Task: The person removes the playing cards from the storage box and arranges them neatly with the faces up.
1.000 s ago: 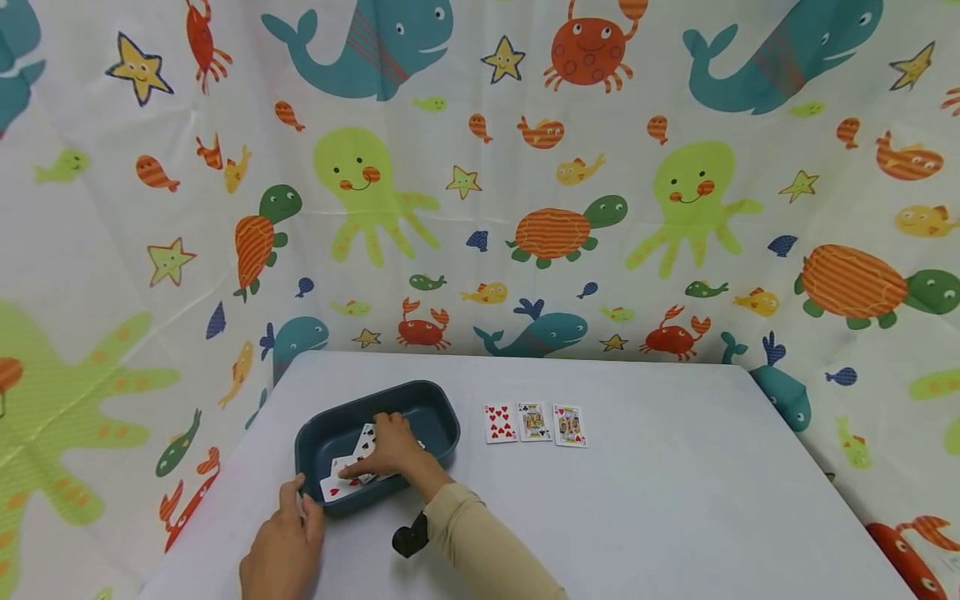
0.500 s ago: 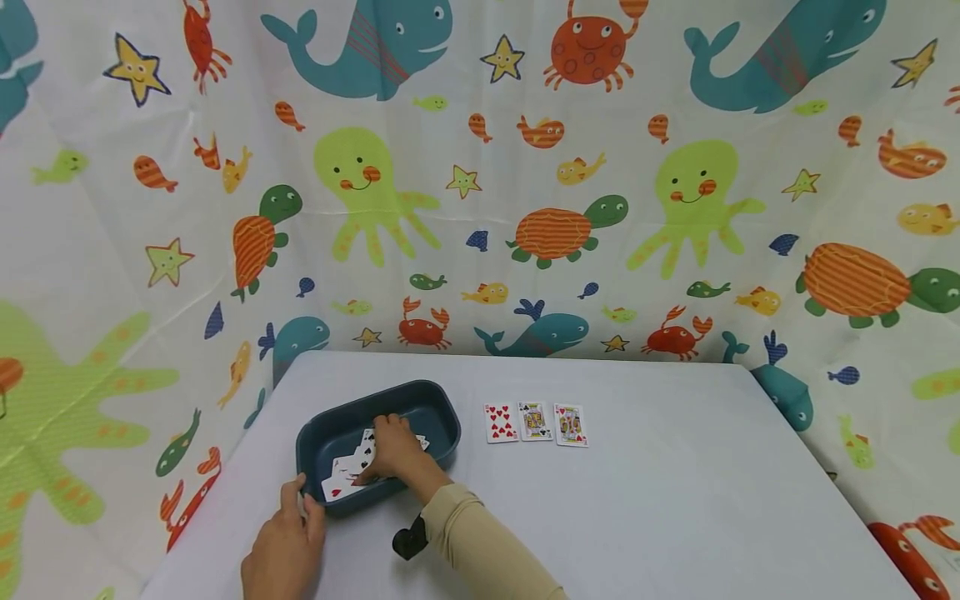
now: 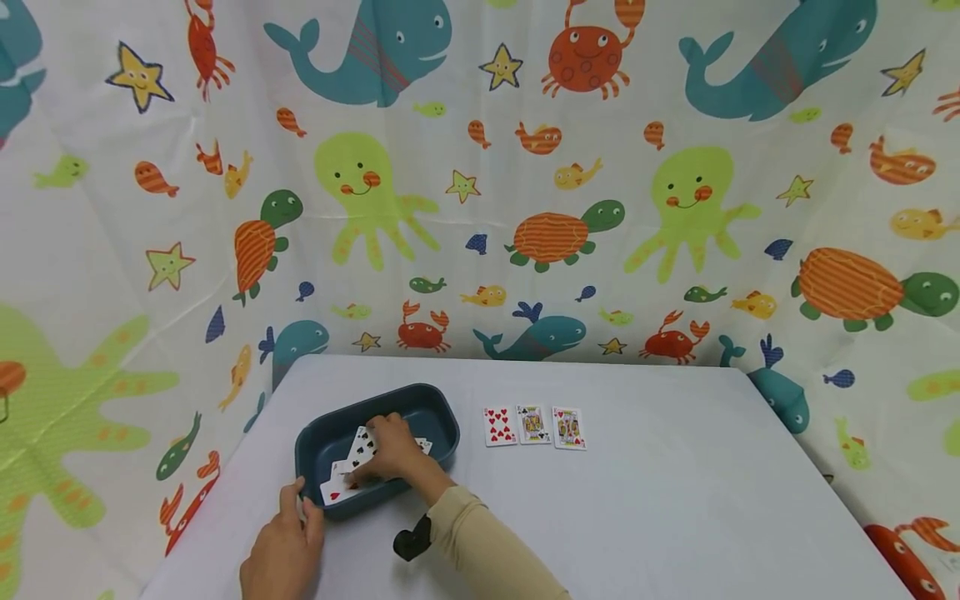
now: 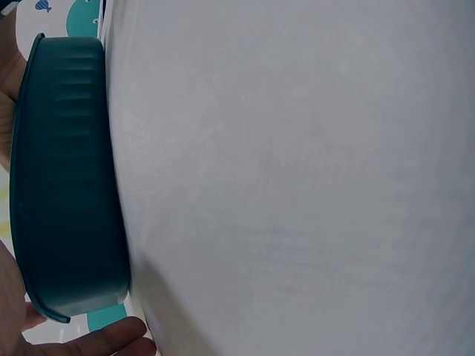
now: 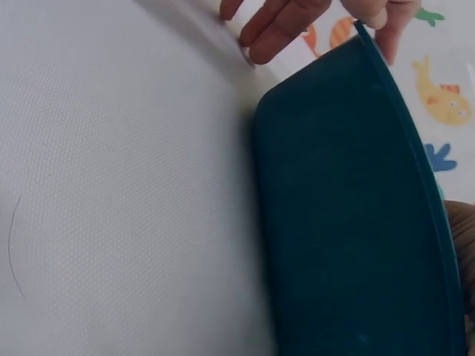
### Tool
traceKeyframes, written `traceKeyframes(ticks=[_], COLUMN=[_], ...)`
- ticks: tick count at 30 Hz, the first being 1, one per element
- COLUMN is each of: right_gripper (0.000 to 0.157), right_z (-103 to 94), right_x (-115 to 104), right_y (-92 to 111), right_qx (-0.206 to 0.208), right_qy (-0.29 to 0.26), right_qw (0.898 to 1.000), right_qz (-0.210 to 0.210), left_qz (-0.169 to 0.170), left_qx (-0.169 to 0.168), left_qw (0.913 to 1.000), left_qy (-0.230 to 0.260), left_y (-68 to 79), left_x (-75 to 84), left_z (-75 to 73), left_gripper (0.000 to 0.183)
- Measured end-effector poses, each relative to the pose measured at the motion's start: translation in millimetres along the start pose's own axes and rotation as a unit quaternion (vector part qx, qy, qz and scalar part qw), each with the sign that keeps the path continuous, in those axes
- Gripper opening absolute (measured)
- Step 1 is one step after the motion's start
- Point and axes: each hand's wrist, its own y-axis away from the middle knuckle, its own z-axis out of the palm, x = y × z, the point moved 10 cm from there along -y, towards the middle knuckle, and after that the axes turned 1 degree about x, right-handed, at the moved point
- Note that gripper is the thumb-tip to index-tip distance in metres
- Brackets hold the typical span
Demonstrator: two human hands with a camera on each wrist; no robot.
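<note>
A deep teal basin (image 3: 431, 410) is being carried by the white-covered table (image 3: 675, 475), near the left edge and towards the far left corner, its long side lying slightly askew to the far edge. Its near left corner is being held by the left hand (image 3: 283, 542), the rim being taken between thumb and forefinger while the other fingers are being left loose outside the wall. Inside the basin, loose playing cards (image 3: 363, 447) are being covered in part by the right hand (image 3: 395, 450); its thumb and fingers are being spread over them, but whether a card is being pinched cannot be told, the undersides of the fingertips being hidden. Between the basin and the right edge, nearer the basin, three cards are being displayed face up in a row: a hearts number card (image 3: 500, 427), a black-suited court card (image 3: 533, 426) and a red-suited court card (image 3: 569, 428). A beige sleeve (image 3: 491, 542) is being worn on the right arm, with a black heart-shaped piece (image 3: 412, 542) showing beside its cuff. Beyond the far edge, a sea-animal curtain (image 3: 555, 237) is being seen.
</note>
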Motion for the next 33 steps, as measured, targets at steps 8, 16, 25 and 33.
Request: traceKeyframes(ticks=[8, 16, 25, 33], right_gripper=[0.079, 0.076, 0.073, 0.065], right_z=[-7.0, -22.1, -37.9, -44.6], right_x=[0, -6, -6, 9], right_y=[3, 18, 40, 64], right_qx=[0.014, 0.036, 0.046, 0.053], right_qy=[-0.078, -0.14, -0.217, -0.346], right_qw=[0.997, 0.989, 0.973, 0.936], right_qz=[-0.021, -0.041, -0.061, -0.051], left_qz=[0.004, 0.001, 0.004, 0.004], left_qx=[-0.002, 0.001, 0.001, 0.01], left_qw=[1.0, 1.0, 1.0, 0.9999], left_qy=[0.002, 0.0, 0.004, 0.002], left_y=[1.2, 1.6, 2.4, 2.8], left_x=[1.1, 0.3, 0.8, 0.6], left_z=[-0.8, -1.7, -1.6, -2.3], left_gripper=[0.045, 0.045, 0.045, 0.043])
